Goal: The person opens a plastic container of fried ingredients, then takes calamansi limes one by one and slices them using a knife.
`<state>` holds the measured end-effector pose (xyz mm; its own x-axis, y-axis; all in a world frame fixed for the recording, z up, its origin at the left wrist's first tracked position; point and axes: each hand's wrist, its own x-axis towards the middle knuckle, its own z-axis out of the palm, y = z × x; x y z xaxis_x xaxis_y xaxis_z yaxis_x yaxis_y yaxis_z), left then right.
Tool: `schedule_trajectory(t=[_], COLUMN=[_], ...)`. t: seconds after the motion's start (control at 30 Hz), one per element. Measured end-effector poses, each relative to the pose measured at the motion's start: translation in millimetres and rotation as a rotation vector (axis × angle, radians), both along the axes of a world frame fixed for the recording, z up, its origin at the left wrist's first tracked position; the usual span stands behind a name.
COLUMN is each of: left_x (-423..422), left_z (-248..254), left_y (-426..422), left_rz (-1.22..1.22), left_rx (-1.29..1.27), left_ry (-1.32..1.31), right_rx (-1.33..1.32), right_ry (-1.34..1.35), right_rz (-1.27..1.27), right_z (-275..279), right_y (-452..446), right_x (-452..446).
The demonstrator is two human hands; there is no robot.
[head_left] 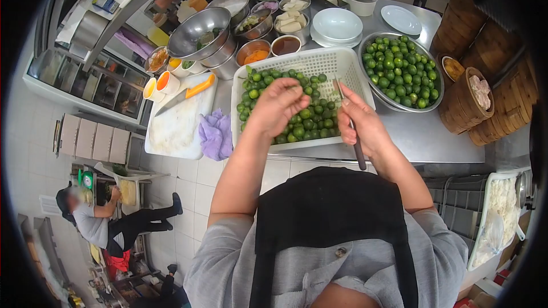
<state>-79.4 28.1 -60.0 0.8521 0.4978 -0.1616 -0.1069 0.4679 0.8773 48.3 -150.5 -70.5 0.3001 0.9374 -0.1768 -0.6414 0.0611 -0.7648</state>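
My left hand (279,105) is raised above a white plastic basket (237,115) of small green limes (308,124). Its fingers are curled with the tips together; what they pinch, if anything, is too small to make out. In my right hand (362,121), over the basket's right side, is a small knife (358,147) with a dark handle, its blade pointing up and away from me. Right of the basket stands a metal bowl (436,92) heaped with more green limes.
At left a white cutting board (181,131) bears an orange-handled knife (194,90), beside a purple cloth (216,135). Metal bowls (200,34) and white plates (338,25) line the back. Bamboo steamers (465,102) stand at right. Another person (100,219) works far left.
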Motion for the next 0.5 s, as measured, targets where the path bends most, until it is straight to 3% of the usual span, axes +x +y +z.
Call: schedule_trajectory(t=[0.13,0.2,0.4,0.5], left_x=[-9,-9,-4,-1], left_z=[7,-1,22,-4], left_y=[18,21,-15,-12], left_rz=[0.026,-0.149,-0.166,-0.159], left_rx=[0.004,0.089,0.023,-0.016], left_ry=[0.108,0.041,0.018,-0.110], right_rx=[-0.044,-0.055,-0.105,-0.033], right_ry=[-0.001,-0.021,-0.096,-0.260], right_rz=[-0.007,-0.007,0.061,0.067], right_z=[2,3,12,19], right_y=[-6,-9,-10,-10], right_x=[5,5,-1,-15])
